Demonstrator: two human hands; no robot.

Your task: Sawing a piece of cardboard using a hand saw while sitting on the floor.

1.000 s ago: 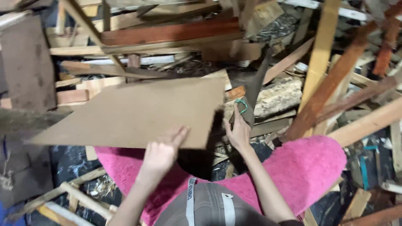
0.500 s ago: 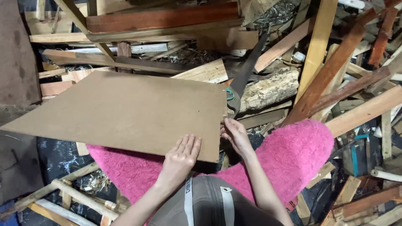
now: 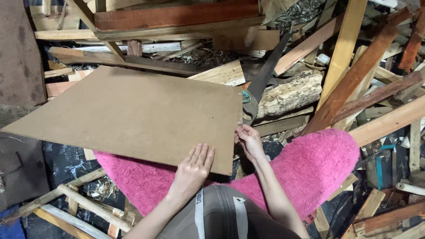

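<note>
Nearest the camera, a knee in grey fabric (image 3: 226,214) fills the bottom edge, with both forearms reaching out past it. The left hand (image 3: 195,166) lies flat, fingers straight and released, palm pressed on the near edge of a large brown hardboard sheet (image 3: 133,113). The right hand (image 3: 249,140) pinches the sheet's right edge near its front corner, its grip closed on that board between thumb and fingers. The sheet rests almost level, its near side lying over a shaggy pink rug (image 3: 318,161) that spreads out to the right and below it. Left of the rug, pale wooden sticks (image 3: 75,199) cross over a dark, shaving-strewn floor (image 3: 66,161). Just beyond the right hand, a handsaw (image 3: 261,82) with a dark blade leans up and away, its handle close to the sheet's right edge. Beside it sits a rough pale log (image 3: 290,93). Farther back and to the right, the room is a dense heap of planks and beams (image 3: 345,66), reddish and yellow, stacked at all angles.
</note>
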